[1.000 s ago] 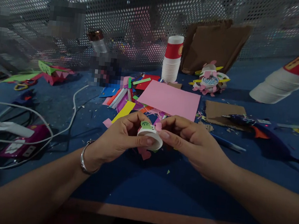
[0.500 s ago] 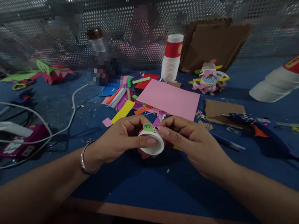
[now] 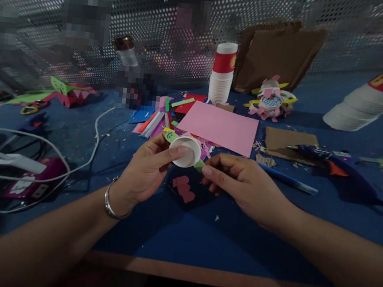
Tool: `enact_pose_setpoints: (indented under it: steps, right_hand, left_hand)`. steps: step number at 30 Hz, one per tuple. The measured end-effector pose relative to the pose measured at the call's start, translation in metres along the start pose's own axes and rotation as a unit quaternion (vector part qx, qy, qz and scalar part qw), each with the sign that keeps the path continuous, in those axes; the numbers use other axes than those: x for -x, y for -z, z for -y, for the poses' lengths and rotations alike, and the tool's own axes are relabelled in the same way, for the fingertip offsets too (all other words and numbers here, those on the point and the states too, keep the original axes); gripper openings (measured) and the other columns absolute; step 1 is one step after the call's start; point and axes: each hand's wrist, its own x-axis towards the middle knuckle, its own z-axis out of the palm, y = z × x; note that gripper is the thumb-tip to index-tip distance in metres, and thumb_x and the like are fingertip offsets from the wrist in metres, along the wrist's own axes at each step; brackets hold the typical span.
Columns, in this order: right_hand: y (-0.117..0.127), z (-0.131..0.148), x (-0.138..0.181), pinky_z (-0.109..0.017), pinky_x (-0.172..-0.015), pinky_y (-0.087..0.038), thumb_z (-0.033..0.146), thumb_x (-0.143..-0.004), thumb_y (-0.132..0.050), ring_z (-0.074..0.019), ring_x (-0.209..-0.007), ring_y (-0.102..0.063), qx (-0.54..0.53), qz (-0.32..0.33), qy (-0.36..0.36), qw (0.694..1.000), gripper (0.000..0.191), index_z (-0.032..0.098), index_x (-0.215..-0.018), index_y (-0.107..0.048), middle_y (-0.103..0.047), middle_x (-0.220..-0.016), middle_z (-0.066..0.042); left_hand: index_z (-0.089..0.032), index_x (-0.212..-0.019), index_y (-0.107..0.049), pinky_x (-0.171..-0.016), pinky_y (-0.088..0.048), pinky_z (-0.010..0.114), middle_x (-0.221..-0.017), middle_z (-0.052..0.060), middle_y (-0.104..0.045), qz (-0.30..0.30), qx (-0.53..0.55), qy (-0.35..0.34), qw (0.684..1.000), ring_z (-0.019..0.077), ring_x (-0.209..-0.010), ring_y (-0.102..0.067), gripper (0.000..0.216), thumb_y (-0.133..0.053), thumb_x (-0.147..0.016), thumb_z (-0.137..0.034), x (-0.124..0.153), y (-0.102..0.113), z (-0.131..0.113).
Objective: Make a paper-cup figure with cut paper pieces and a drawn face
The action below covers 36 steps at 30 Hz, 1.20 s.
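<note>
My left hand (image 3: 150, 164) grips a white paper cup (image 3: 185, 157) with the thumb inside its rim, the mouth tilted toward me. A green paper piece with a drawn face (image 3: 170, 136) shows at the cup's upper left. At the cup's lower right, my right hand (image 3: 232, 175) pinches a green paper strip (image 3: 199, 165) between thumb and fingers. Whether the strip is stuck to the cup I cannot tell. Below the cup, cut pink paper shapes (image 3: 184, 189) lie on the blue table.
Pink paper (image 3: 219, 127), coloured scraps and markers (image 3: 152, 123) lie beyond my hands. A cup stack (image 3: 222, 73) stands behind; another (image 3: 370, 98) leans at right. A glue gun (image 3: 317, 153) rests by cardboard (image 3: 291, 140). White cable (image 3: 95, 126) loops at left near a purple power strip (image 3: 37, 177).
The cup has moved up and left, its mouth turned more toward me. My right hand has drawn away from the cup's rim, and the green strip and pink shapes now show.
</note>
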Motion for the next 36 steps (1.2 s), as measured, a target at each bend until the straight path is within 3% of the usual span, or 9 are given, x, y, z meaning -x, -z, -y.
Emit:
enact_pose_setpoints:
  steps: [10, 15, 19, 26, 33, 36]
  right_hand:
    - [0.002, 0.000, 0.001, -0.029, -0.062, -0.043, 0.043, -0.095, -0.057, -0.0133, -0.065, -0.057, 0.112, -0.004, 0.024, 0.993, 0.028, 0.019, -0.082, -0.063, -0.062, -0.071, 0.001]
    - [0.003, -0.001, 0.001, -0.030, -0.061, -0.040, 0.043, -0.096, -0.057, -0.0136, -0.066, -0.057, 0.120, -0.004, 0.023, 0.993, 0.028, 0.019, -0.084, -0.063, -0.062, -0.073, 0.000]
    - [0.003, 0.000, 0.002, -0.029, -0.059, -0.039, 0.047, -0.096, -0.057, -0.0133, -0.065, -0.056, 0.143, -0.014, 0.037, 0.989, 0.031, 0.019, -0.083, -0.062, -0.061, -0.073, 0.001]
    - [0.004, 0.000, 0.001, -0.028, -0.059, -0.040, 0.037, -0.095, -0.059, -0.0125, -0.064, -0.056, 0.142, -0.025, 0.043, 0.989, 0.021, 0.020, -0.083, -0.064, -0.061, -0.072, 0.002]
    - [0.006, 0.004, 0.002, -0.027, -0.055, -0.038, 0.045, -0.096, -0.062, -0.0116, -0.061, -0.053, 0.125, -0.061, 0.063, 0.988, 0.030, 0.019, -0.082, -0.067, -0.063, -0.070, 0.001]
    - [0.006, 0.009, 0.004, -0.025, -0.053, -0.036, 0.038, -0.095, -0.064, -0.0107, -0.059, -0.051, 0.159, -0.073, 0.082, 0.981, 0.025, 0.019, -0.080, -0.068, -0.062, -0.067, 0.002]
  left_hand:
    - [-0.017, -0.087, -0.076, -0.077, -0.050, 0.022, -0.085, 0.000, -0.075, 0.015, -0.031, 0.014, 0.999, 0.0103, -0.078, -0.066, 0.022, -0.090, -0.070, -0.018, -0.001, 0.001, 0.000]
    - [-0.014, -0.086, -0.077, -0.076, -0.051, 0.022, -0.084, 0.002, -0.075, 0.021, -0.038, 0.035, 0.998, 0.0110, -0.079, -0.066, 0.020, -0.090, -0.072, -0.021, -0.003, 0.002, 0.001]
    - [-0.017, -0.087, -0.076, -0.078, -0.051, 0.023, -0.086, 0.001, -0.076, 0.028, -0.060, 0.008, 0.998, 0.0112, -0.081, -0.066, 0.020, -0.089, -0.073, -0.021, -0.002, 0.001, 0.002]
    - [-0.016, -0.089, -0.075, -0.079, -0.052, 0.025, -0.088, 0.002, -0.076, -0.002, -0.063, 0.013, 0.998, 0.0131, -0.082, -0.067, 0.023, -0.089, -0.072, -0.021, 0.003, -0.005, -0.003]
    - [-0.016, -0.086, -0.072, -0.077, -0.052, 0.024, -0.085, 0.001, -0.073, 0.010, -0.093, 0.008, 0.996, 0.0122, -0.080, -0.065, 0.023, -0.089, -0.073, -0.024, 0.005, -0.009, 0.002]
    - [-0.016, -0.090, -0.073, -0.076, -0.053, 0.025, -0.087, 0.002, -0.074, 0.013, -0.092, 0.020, 0.995, 0.0133, -0.080, -0.067, 0.024, -0.089, -0.075, -0.025, 0.006, -0.011, 0.006]
